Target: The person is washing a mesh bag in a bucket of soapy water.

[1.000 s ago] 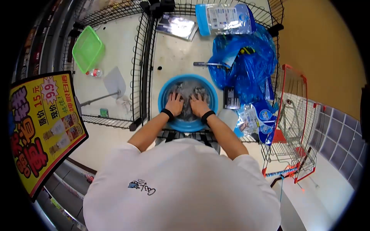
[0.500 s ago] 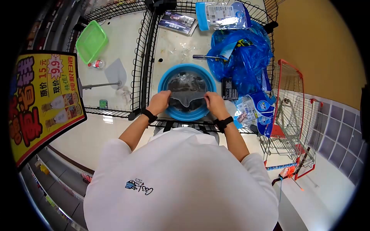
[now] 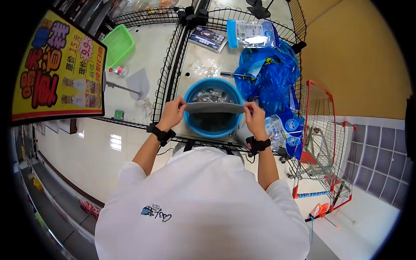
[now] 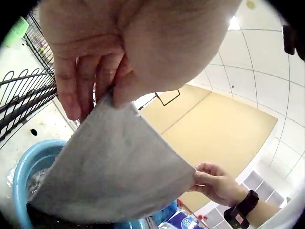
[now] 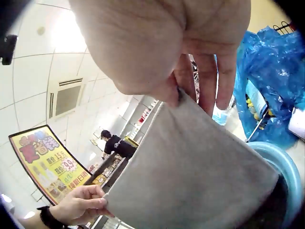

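Observation:
A grey cloth (image 3: 214,108) is stretched by its two upper corners over a blue basin (image 3: 193,126). My left hand (image 3: 172,114) pinches one corner between thumb and fingers, and my right hand (image 3: 255,119) pinches the other. In the left wrist view the wet-looking cloth (image 4: 119,167) hangs down from the thumb, its lower part at the basin's rim. The right wrist view shows the cloth (image 5: 186,167) spread flat between both hands. Dark water with bubbles (image 3: 212,95) fills the basin behind and below it.
A blue plastic bag (image 3: 275,73) and blue-and-white packages (image 3: 286,132) lie right of the basin. A screwdriver-like tool (image 3: 227,74) and a booklet (image 3: 208,38) lie behind it. Wire racks (image 3: 173,65) edge the shelf. Left are a green tray (image 3: 119,45) and a yellow sign (image 3: 60,69).
Both hands were spread in the basin's water a second ago. Then they took the cloth by its corners at the water, and now they have lifted it, pulled wide, above the basin.

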### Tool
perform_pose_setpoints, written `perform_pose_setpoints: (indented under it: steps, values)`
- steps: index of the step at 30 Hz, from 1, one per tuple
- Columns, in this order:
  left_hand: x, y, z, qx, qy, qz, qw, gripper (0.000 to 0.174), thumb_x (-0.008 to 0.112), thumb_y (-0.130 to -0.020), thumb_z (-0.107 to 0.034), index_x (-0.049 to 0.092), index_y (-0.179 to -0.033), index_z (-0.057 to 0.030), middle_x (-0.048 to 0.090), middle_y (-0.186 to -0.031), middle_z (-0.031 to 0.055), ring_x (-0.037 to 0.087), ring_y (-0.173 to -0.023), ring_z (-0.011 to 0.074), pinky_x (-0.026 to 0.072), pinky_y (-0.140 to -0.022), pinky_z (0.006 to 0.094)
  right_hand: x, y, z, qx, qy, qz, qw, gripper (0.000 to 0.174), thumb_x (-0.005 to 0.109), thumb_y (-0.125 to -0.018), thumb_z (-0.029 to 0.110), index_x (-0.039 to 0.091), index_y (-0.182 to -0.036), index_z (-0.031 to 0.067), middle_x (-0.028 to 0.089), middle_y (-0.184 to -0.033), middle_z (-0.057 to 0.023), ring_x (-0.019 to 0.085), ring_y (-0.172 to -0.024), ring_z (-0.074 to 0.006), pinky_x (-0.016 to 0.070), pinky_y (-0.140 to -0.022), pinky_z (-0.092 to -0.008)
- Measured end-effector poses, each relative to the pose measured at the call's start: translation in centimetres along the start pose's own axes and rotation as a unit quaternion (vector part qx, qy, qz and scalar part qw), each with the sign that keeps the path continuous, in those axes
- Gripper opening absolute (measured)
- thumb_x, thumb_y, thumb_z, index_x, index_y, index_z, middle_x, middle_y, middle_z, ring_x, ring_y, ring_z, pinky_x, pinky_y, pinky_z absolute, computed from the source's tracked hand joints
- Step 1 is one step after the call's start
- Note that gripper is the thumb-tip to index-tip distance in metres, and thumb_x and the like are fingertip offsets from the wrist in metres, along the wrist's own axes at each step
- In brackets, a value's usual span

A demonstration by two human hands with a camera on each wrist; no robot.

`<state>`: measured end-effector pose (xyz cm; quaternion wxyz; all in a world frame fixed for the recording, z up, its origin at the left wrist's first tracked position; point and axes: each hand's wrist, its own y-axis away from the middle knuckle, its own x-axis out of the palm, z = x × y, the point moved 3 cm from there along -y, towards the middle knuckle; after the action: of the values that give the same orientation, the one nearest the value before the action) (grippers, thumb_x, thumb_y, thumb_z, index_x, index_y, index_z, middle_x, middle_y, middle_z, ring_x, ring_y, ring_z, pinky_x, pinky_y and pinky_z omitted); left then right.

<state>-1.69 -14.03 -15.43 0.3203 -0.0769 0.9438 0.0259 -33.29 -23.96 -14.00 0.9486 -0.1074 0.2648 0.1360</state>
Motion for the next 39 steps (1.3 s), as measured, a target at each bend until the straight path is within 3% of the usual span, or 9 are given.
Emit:
perform_pose_setpoints:
  steps: [17,24,30,33,34,35,36,37,39]
  values:
    - [-5.5,-0.2,-7.5,0.038,0.092,-0.078,0.992,0.009,0.061,-0.088,-0.004,0.057,-0.091,0.0026,0.065,-0.075,0.0119,0.065,-0.068,0.0188,0.0502,-0.063,0.0284,-3.7,-1.1,7.0,-0.032,-0.105,-0.062,0.992,0.005,0.059,-0.091,0.003,0.061,-0.093,-0.0013,0.065,-0.076,-0.0058,0.062,-0.067,-0.0084,0.0488,-0.056,-0.0221]
    - [-6.0,-0.4,-9.0,0.038,0.105,-0.078,0.991,0.008,0.062,-0.089,-0.005,0.057,-0.091,0.0017,0.064,-0.077,0.0042,0.06,-0.069,0.0075,0.0466,-0.06,0.0238,-4.5,-1.7,8.9,-0.035,-0.139,-0.081,0.986,0.006,0.058,-0.092,0.003,0.061,-0.093,-0.0019,0.065,-0.077,-0.0058,0.062,-0.066,-0.0084,0.0511,-0.057,-0.0227]
    - [-1.5,-2.3,-4.3,0.055,0.051,-0.024,0.997,0.008,0.062,-0.088,-0.004,0.055,-0.09,0.0016,0.063,-0.074,0.0094,0.062,-0.065,0.0144,0.0474,-0.058,0.0259,-0.9,-2.5,2.6,-0.035,-0.037,-0.05,0.997,0.008,0.06,-0.09,0.006,0.061,-0.094,-0.0011,0.065,-0.079,-0.0118,0.065,-0.068,-0.0171,0.0521,-0.06,-0.029]
    - [1.7,-2.6,-2.0,0.061,-0.066,0.048,0.995,0.012,0.059,-0.081,0.004,0.055,-0.092,0.0014,0.064,-0.091,0.0154,0.064,-0.084,0.025,0.0497,-0.07,0.0332,2.4,-2.1,-1.6,0.001,-0.014,0.044,0.999,0.01,0.06,-0.085,0.004,0.061,-0.093,-0.0006,0.066,-0.093,-0.0178,0.065,-0.086,-0.0336,0.0523,-0.075,-0.0362]
    - [3.1,-2.6,-1.5,0.106,-0.143,0.078,0.981,0.016,0.058,-0.078,0.006,0.055,-0.093,0.0009,0.063,-0.098,0.0165,0.063,-0.092,0.0276,0.0495,-0.076,0.0357,3.3,-1.7,-2.9,0.008,-0.015,0.044,0.999,0.01,0.06,-0.085,0.004,0.061,-0.093,-0.0006,0.066,-0.093,-0.0178,0.065,-0.086,-0.0336,0.0523,-0.075,-0.0362]
    - [4.8,-2.8,-0.3,0.061,-0.159,0.163,0.972,0.025,0.059,-0.071,0.006,0.058,-0.096,0.001,0.058,-0.119,0.0188,0.055,-0.114,0.0328,0.0462,-0.092,0.0381,4.6,-1.2,-3.6,-0.083,0.087,0.071,0.99,0.011,0.06,-0.083,0.005,0.061,-0.093,0.0004,0.065,-0.1,-0.0186,0.062,-0.095,-0.0356,0.0506,-0.082,-0.0379]
    - [6.4,-2.5,1.0,0.059,-0.158,0.167,0.971,0.025,0.059,-0.071,0.006,0.058,-0.096,0.001,0.058,-0.119,0.0188,0.055,-0.114,0.0328,0.0462,-0.092,0.0381,6.3,-0.8,-4.8,-0.174,0.187,0.097,0.962,0.013,0.059,-0.082,0.005,0.062,-0.094,0.0014,0.064,-0.106,-0.0194,0.059,-0.103,-0.0377,0.0489,-0.089,-0.0396]
    - [8.2,-2.1,2.0,0.124,-0.209,0.171,0.955,0.028,0.06,-0.07,0.005,0.059,-0.097,0.0015,0.056,-0.124,0.0189,0.051,-0.119,0.034,0.0444,-0.097,0.0375,8.9,-0.3,-7.8,-0.154,0.227,0.181,0.945,0.019,0.06,-0.08,0.008,0.064,-0.098,0.0044,0.055,-0.128,-0.018,0.046,-0.125,-0.0372,0.0414,-0.101,-0.0442]
    - [11.2,-2.1,3.6,0.16,-0.292,0.257,0.907,0.033,0.061,-0.069,0.0,0.062,-0.101,0.0032,0.046,-0.14,0.018,0.039,-0.134,0.0354,0.0367,-0.109,0.0366,10.4,0.7,-7.3,-0.152,0.288,0.249,0.912,0.022,0.061,-0.079,0.008,0.065,-0.1,0.0055,0.049,-0.136,-0.016,0.041,-0.13,-0.0366,0.0397,-0.103,-0.0453]
